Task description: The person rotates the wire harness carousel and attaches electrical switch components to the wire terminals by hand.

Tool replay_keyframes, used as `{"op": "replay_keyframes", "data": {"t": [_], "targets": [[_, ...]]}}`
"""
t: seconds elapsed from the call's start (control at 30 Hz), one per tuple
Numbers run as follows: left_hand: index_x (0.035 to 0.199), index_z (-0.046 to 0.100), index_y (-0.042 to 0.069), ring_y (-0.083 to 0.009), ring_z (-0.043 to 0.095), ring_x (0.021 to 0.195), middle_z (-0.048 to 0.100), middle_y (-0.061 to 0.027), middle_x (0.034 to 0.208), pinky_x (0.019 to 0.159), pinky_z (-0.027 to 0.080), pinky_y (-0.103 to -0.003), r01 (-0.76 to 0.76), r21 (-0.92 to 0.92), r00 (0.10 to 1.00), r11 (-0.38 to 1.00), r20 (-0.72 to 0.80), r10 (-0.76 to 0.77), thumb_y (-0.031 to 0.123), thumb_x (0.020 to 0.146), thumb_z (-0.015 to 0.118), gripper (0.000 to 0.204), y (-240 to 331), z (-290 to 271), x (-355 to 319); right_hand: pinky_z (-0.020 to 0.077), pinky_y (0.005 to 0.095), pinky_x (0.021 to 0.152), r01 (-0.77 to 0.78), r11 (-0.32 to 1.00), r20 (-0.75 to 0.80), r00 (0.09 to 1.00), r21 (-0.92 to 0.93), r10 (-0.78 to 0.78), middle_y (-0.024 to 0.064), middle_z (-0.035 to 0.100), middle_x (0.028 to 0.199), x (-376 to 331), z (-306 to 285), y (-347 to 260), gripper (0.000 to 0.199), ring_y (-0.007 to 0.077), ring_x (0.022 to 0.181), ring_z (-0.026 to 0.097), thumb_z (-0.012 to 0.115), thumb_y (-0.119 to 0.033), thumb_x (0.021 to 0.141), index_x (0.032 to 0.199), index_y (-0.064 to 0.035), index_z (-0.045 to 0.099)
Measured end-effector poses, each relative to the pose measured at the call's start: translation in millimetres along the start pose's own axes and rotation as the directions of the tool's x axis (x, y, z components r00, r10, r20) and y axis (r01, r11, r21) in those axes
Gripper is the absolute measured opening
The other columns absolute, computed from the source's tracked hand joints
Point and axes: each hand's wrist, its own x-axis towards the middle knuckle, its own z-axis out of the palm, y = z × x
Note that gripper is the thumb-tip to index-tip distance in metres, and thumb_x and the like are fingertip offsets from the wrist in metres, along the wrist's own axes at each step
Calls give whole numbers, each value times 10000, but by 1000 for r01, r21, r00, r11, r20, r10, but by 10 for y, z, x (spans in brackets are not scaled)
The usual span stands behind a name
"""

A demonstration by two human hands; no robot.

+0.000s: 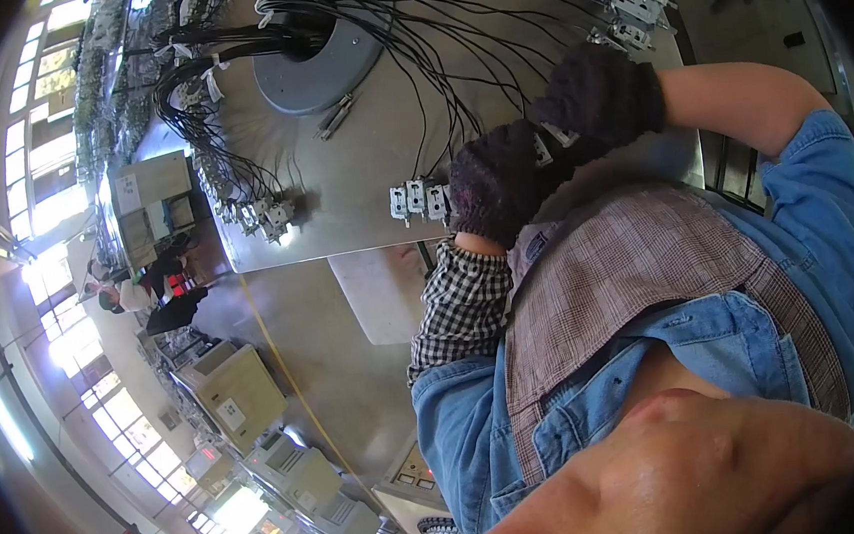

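Observation:
My left hand [494, 183], in a dark knit glove with a black-and-white checked sleeve behind it, is closed near the front edge of the metal table. My right hand [599, 93], gloved the same way, is closed just beyond it to the right. A small silver metal part [544, 149] shows between the two hands, mostly hidden by the gloves. Beside my left hand, several silver metal parts [417, 200] on black cables lie in a row at the table edge. More such metal parts [639, 4] lie past my right hand.
A grey round base [322, 79] carries a thick bundle of black cables [407, 8]. Cabled metal parts [262, 215] hang together at the table's left corner. A loose metal piece [335, 119] lies by the base. Left are cream machines [232, 398] and another person [143, 294].

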Motion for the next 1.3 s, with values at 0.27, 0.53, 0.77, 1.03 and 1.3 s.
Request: {"op": "replay_keyframes", "data": {"t": [0.27, 0.53, 0.77, 1.03, 1.3], "targets": [[981, 637, 81, -308, 699, 746, 679, -124, 863, 616, 550, -429, 17, 56, 1000, 998, -12, -17, 551, 723, 825, 568, 20, 67, -19, 505, 433, 641, -8, 988, -279, 960, -156, -36, 126, 655, 848, -1, 103, -119, 443, 294, 741, 643, 627, -331, 828, 1147, -24, 642], [1011, 658, 38, -306, 713, 796, 703, -148, 901, 695, 572, -424, 18, 7, 981, 1000, 195, -19, 608, 700, 834, 673, -21, -41, 109, 548, 415, 617, -89, 993, 75, 994, 75, 83, 149, 664, 827, 96, -4, -67, 697, 294, 751, 681, 758, -555, 752, 1211, -46, 630], [1000, 652, 64, -324, 652, 898, 667, -142, 993, 803, 522, -467, 93, -15, 992, 996, 90, -91, 573, 677, 812, 624, 141, -120, -122, 540, 466, 926, 24, 997, -399, 915, -76, -53, 169, 605, 1340, -202, -800, -185, 652, 366, 1156, 618, 675, -481, 880, 1395, -97, 560], [1124, 546, 10, -329, 573, 1033, 583, -159, 1062, 929, 454, -496, 74, 35, 972, 997, -226, -64, 588, 639, 822, 803, 497, -112, 163, 538, 427, 965, -602, 778, -273, 791, -181, 548, 173, 651, 1288, -577, -606, 57, 619, 321, 1080, 676, 736, -351, 891, 1446, -157, 545], [1123, 556, 81, -326, 659, 869, 661, -126, 955, 870, 496, -477, 194, 90, 979, 977, -72, -188, 554, 760, 752, 627, 697, 258, 447, 562, 461, 812, -569, 822, -355, 771, -9, 529, 173, 714, 1071, -636, -1089, 977, 616, 369, 935, 693, 739, -404, 851, 1396, -153, 601]]}}
